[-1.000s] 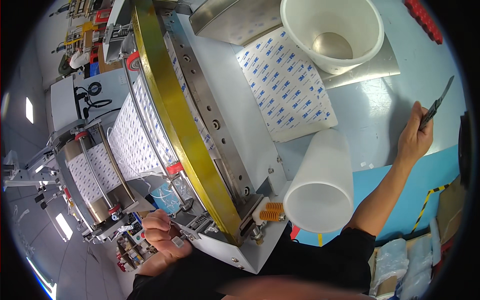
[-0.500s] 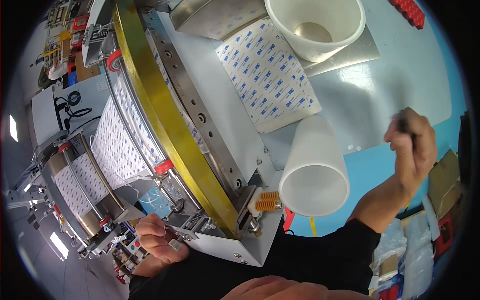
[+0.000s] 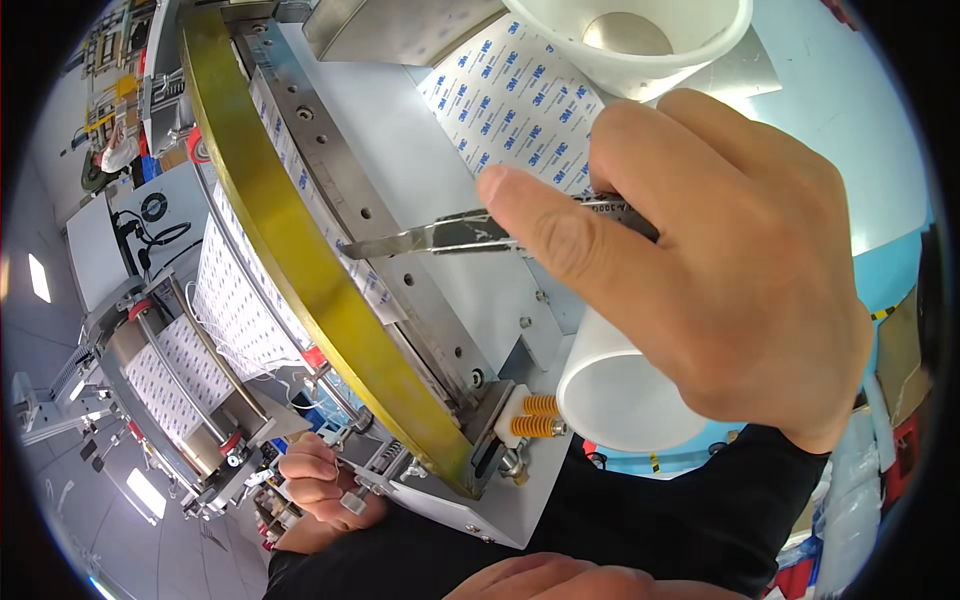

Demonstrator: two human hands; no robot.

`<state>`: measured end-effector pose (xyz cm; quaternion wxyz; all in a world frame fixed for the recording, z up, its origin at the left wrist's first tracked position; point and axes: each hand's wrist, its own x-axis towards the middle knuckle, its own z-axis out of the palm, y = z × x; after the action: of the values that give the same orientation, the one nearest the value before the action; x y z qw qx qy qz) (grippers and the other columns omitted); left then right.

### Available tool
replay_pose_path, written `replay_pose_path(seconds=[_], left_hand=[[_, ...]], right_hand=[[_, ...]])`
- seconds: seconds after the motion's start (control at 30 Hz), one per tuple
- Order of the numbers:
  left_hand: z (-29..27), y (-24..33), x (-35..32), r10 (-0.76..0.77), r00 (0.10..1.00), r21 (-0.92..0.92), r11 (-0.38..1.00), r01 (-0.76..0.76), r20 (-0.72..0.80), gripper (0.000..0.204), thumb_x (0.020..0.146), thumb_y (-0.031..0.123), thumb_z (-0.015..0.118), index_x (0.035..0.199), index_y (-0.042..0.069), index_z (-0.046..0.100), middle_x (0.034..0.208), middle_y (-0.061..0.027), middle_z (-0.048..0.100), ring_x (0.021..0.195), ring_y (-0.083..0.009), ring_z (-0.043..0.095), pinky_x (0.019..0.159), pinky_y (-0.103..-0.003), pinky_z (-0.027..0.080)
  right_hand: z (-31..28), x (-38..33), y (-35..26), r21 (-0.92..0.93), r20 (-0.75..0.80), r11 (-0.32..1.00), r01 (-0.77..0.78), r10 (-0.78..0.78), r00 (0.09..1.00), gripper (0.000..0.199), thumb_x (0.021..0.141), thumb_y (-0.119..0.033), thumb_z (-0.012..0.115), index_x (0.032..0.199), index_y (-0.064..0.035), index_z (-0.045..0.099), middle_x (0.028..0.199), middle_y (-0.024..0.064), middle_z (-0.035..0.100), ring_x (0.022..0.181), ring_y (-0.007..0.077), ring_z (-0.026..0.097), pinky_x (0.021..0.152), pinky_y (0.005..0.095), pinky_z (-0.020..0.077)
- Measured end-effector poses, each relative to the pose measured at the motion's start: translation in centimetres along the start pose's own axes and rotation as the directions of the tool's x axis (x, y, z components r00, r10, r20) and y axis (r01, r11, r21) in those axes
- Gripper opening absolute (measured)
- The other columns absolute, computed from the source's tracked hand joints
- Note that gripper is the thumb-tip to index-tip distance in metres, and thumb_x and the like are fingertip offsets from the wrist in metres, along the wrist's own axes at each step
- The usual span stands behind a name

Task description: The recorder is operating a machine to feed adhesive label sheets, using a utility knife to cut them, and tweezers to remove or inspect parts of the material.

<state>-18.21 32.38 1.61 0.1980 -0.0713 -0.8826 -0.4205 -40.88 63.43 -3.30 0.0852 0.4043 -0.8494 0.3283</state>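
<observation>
My right hand (image 3: 740,260) is closed round a utility knife (image 3: 475,232), thumb along its metal body. The blade points left, its tip at a strip of blue-printed white sheet (image 3: 300,178) between the brass-coloured bar (image 3: 290,240) and the drilled steel bar (image 3: 365,214) of a machine. Whether the tip touches the strip, I cannot tell. At lower left my left hand (image 3: 322,485) is curled closed against the machine's near side, beside a small grey block on a rod; what its fingers hold is hidden.
More blue-printed sheets (image 3: 520,110) lie beyond the knife, partly behind my hand. A white tub (image 3: 640,75) stands far right and a white plastic cup (image 3: 620,395) lies nearer. The printed web (image 3: 185,380) runs over rollers at left. A person (image 3: 120,150) is far off.
My right hand has swung in from the right, bringing the knife over to the strip by the brass-coloured bar. My left hand stays in nearly the same place.
</observation>
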Motion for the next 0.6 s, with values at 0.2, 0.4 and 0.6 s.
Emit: replay_pose_path(seconds=[0.2, 0.4, 0.6], left_hand=[[0.4, -0.6, 0.2, -0.019, 0.999, -0.053, 0.998, 0.021, 0.040, 0.031, 0.099, 0.036, 0.042, 0.078, 0.013, 0.038, 0.085, -0.0046, 0.040, 0.076, -0.0182, 0.036, 0.072, -0.034, 0.030], [-0.1, -0.3, 0.1, -0.006, 1.000, -0.036, 0.999, 0.007, 0.024, 0.027, 0.098, 0.030, 0.043, 0.078, 0.013, 0.038, 0.085, -0.0045, 0.040, 0.077, -0.0182, 0.037, 0.073, -0.033, 0.030], [0.1, 0.0, 0.5, -0.039, 0.997, 0.001, 0.999, 0.039, 0.064, 0.024, 0.096, 0.027, 0.044, 0.078, 0.013, 0.038, 0.085, -0.0044, 0.040, 0.078, -0.0186, 0.037, 0.074, -0.034, 0.030]], right_hand=[[-0.2, 0.0, -0.5, -0.053, 0.015, 0.998, -0.039, 0.039, 0.999, 0.036, 0.065, -0.014, 0.070, 0.101, -0.0076, 0.072, 0.064, 0.0019, 0.042, 0.053, 0.0157, 0.043, 0.040, 0.0286, 0.0298], [0.9, 0.3, -0.4, -0.064, -0.004, 0.997, -0.032, 0.032, 0.999, 0.036, 0.068, -0.014, 0.069, 0.103, -0.0093, 0.072, 0.065, 0.0014, 0.041, 0.053, 0.0149, 0.042, 0.041, 0.0281, 0.0291], [0.8, 0.1, -1.3, 0.023, -0.069, 0.988, -0.152, 0.154, 0.986, 0.040, 0.069, -0.016, 0.067, 0.109, -0.0102, 0.070, 0.067, 0.0008, 0.041, 0.054, 0.0138, 0.042, 0.042, 0.0273, 0.0300]])
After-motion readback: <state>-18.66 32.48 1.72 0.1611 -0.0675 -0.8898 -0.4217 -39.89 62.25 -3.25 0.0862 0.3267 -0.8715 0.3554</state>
